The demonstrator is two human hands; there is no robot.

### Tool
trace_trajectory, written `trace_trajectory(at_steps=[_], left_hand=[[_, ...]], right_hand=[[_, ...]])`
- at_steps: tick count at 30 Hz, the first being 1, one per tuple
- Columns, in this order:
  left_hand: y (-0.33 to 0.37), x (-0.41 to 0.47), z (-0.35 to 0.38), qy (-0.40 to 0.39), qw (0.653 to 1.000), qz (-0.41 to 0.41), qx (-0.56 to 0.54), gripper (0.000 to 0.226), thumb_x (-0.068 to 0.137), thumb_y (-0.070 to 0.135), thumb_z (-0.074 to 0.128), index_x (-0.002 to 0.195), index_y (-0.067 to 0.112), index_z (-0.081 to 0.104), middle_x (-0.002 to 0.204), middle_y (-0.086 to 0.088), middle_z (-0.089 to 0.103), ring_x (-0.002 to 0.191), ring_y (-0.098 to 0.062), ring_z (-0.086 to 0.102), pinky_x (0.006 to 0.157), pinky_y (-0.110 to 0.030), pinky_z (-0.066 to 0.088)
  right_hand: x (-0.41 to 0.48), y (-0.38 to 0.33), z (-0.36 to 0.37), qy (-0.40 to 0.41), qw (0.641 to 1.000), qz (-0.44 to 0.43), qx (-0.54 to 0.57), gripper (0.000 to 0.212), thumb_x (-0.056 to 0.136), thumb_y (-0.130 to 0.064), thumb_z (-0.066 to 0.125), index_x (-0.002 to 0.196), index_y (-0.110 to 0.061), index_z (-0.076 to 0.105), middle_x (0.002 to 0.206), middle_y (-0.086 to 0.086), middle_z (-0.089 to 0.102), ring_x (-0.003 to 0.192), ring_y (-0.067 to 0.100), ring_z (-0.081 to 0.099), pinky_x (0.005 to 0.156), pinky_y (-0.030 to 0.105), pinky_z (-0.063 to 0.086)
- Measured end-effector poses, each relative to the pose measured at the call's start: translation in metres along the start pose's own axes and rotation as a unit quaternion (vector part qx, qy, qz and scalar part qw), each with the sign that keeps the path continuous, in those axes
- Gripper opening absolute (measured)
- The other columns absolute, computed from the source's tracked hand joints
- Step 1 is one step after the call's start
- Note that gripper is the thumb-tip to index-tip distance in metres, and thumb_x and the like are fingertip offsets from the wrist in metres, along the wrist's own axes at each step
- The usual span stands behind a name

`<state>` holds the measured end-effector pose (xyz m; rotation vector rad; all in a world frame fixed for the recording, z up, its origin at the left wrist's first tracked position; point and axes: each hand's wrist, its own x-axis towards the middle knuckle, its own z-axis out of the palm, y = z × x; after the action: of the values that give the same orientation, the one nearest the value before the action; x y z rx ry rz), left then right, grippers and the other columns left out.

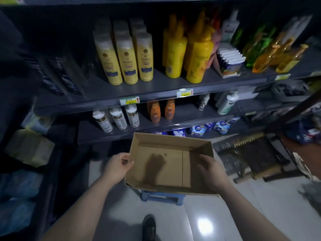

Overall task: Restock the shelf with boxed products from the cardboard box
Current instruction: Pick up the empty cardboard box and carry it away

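Note:
An open, shallow cardboard box [166,164] sits in front of me above a blue stool [161,197]; nothing shows inside it. My left hand [118,166] grips its left wall, thumb over the rim. My right hand [212,169] is at the box's right wall, fingers curved along it; whether it grips is unclear. Dark boxed products [57,79] lean in a row at the left of the grey shelf [156,96], next to yellow bottles [125,58].
The lower shelf board holds white bottles [116,119] and orange bottles [161,110]. Blue packs [208,127] lie on the bottom level. A brown package [29,146] sits at left. Dark racks [251,157] lie on the tiled floor at right. My shoe [148,226] is below.

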<state>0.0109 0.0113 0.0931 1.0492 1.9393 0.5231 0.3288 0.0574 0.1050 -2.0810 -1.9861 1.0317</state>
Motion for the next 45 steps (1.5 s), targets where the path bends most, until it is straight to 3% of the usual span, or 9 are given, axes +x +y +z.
trace_trajectory(at_steps=[4,10,14,21,27,32,35,38,45], left_hand=[[-0.024,0.046,0.016,-0.031,0.998,-0.008,0.047,0.041,0.086,0.015,0.069,0.125,0.01,0.06,0.126,-0.006,0.058,0.118,-0.022,0.054,0.097,-0.031,0.043],[-0.066,0.093,0.05,-0.043,0.993,-0.026,0.109,0.047,0.088,0.014,0.067,0.132,0.013,0.054,0.149,-0.012,0.029,0.139,-0.025,0.028,0.11,-0.029,0.024],[-0.09,0.113,0.069,-0.054,0.993,-0.029,0.096,0.049,0.088,0.005,0.065,0.134,0.01,0.052,0.144,-0.014,0.039,0.13,-0.026,0.042,0.099,-0.02,0.03],[-0.118,0.131,0.082,-0.061,0.995,-0.02,0.076,0.056,0.092,-0.007,0.051,0.142,0.016,0.043,0.138,-0.007,0.049,0.127,-0.021,0.047,0.098,-0.021,0.034],[-0.116,0.131,0.083,-0.024,0.996,-0.004,0.084,0.066,0.091,-0.009,0.049,0.145,0.026,0.038,0.133,-0.009,0.055,0.116,-0.02,0.054,0.093,-0.021,0.036],[-0.098,0.12,0.074,-0.006,0.992,0.021,0.121,0.07,0.09,-0.006,0.049,0.146,0.033,0.033,0.13,-0.011,0.059,0.111,-0.029,0.059,0.092,-0.027,0.042],[-0.079,0.107,0.064,0.002,0.987,0.047,0.152,0.072,0.09,-0.001,0.05,0.147,0.038,0.03,0.124,-0.013,0.063,0.101,-0.033,0.062,0.088,-0.036,0.048],[-0.051,0.086,0.055,-0.001,0.983,0.088,0.16,0.072,0.091,0.001,0.049,0.148,0.038,0.025,0.128,-0.011,0.061,0.101,-0.033,0.062,0.081,-0.031,0.047],[0.02,0.041,0.048,-0.022,0.973,0.179,0.143,0.079,0.093,0.006,0.052,0.146,0.05,0.015,0.128,0.002,0.062,0.102,-0.026,0.064,0.08,-0.029,0.048]], right_hand=[[0.036,0.033,0.022,0.012,0.999,0.035,-0.014,0.046,0.09,-0.018,0.061,0.135,-0.012,0.052,0.142,0.012,0.047,0.128,0.028,0.047,0.104,0.031,0.036],[0.086,0.095,0.055,0.01,0.995,0.09,-0.046,0.051,0.089,-0.021,0.064,0.138,-0.019,0.051,0.156,0.015,0.023,0.139,0.029,0.035,0.11,0.035,0.035],[0.106,0.126,0.074,-0.014,0.989,0.133,-0.065,0.054,0.092,-0.023,0.061,0.143,-0.026,0.043,0.159,0.013,0.011,0.136,0.032,0.04,0.108,0.038,0.036],[0.117,0.156,0.093,-0.006,0.988,0.147,-0.044,0.054,0.094,-0.011,0.054,0.145,-0.023,0.042,0.134,0.012,0.057,0.117,0.032,0.057,0.097,0.04,0.049],[0.116,0.165,0.093,0.02,0.987,0.153,-0.037,0.062,0.093,0.003,0.038,0.145,-0.032,0.041,0.127,0.013,0.062,0.099,0.031,0.063,0.082,0.035,0.051],[0.094,0.161,0.077,0.032,0.986,0.155,-0.051,0.062,0.093,0.002,0.039,0.146,-0.031,0.039,0.115,0.016,0.066,0.075,0.022,0.051,0.066,0.029,0.042],[0.069,0.157,0.062,0.05,0.985,0.16,-0.038,0.058,0.097,-0.005,0.036,0.147,-0.035,0.034,0.118,0.013,0.064,0.082,0.024,0.058,0.071,0.033,0.049],[0.037,0.152,0.044,0.076,0.983,0.168,-0.014,0.056,0.1,-0.013,0.033,0.147,-0.042,0.027,0.116,0.011,0.065,0.088,0.028,0.063,0.078,0.041,0.055],[-0.055,0.155,-0.008,0.121,0.972,0.199,0.033,0.059,0.102,-0.022,0.035,0.146,-0.054,0.012,0.128,0.015,0.058,0.109,0.036,0.058,0.093,0.048,0.047]])
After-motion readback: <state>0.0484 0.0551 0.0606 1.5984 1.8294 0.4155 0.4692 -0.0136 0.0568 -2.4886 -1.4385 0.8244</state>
